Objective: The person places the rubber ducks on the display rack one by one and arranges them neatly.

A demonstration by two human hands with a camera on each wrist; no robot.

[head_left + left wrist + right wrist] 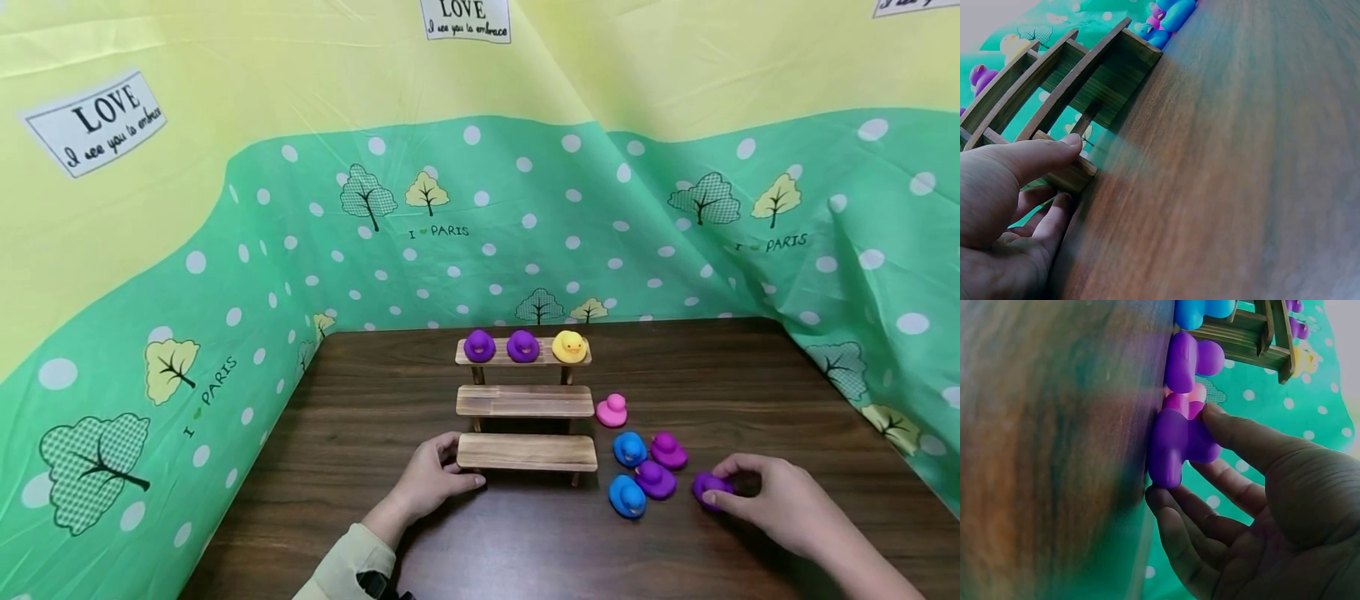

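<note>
A small three-tier wooden stand (527, 452) stands on the table, and my left hand (431, 482) grips the left end of its lowest step. In the left wrist view the thumb lies over the stand's edge (1079, 164), with the fingers curled behind. On the top step sit two purple rubber ducks (522, 346) and a yellow rubber duck (570, 347). To the right, my right hand (780, 500) pinches another purple rubber duck (711, 490) between thumb and fingers; in the right wrist view this duck (1169, 447) appears at the table surface.
Between the stand and my right hand lie two blue ducks (627, 497), a purple duck (656, 481) and a magenta duck (668, 451). A pink duck (612, 411) sits beside the middle step. A green and yellow printed cloth (487, 250) surrounds the dark wooden table (360, 400).
</note>
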